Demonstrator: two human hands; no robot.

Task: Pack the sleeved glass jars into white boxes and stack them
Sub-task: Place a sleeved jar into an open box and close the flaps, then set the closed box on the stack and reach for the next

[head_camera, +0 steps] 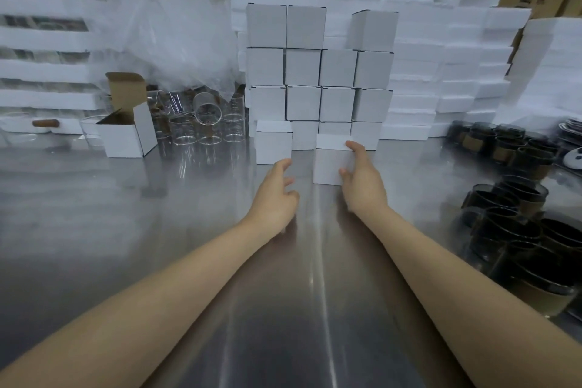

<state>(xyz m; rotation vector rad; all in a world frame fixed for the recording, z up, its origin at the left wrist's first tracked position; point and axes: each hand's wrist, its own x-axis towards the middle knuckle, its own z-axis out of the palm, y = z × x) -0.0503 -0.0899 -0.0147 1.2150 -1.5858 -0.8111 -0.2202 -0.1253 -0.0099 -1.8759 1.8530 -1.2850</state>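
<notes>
At the far left an open box (pixel 126 135) stands on the table (pixel 94 214), with bare glasses (pixel 201 127) beside it. A closed box (pixel 273 142) sits alone just in front of the stack (pixel 318 72). The left hand (pixel 277 189) hovers near it, its grip wide and holding nothing. The right hand (pixel 362 181) grips another shut box (pixel 329 165) by its right side, low at the foot of the stack. The sleeved jars (pixel 510 211) wait at the far right. The risk I see is this one-sided hold slipping, or the box nudging the stack, whose top right box sits skewed and could topple.
</notes>
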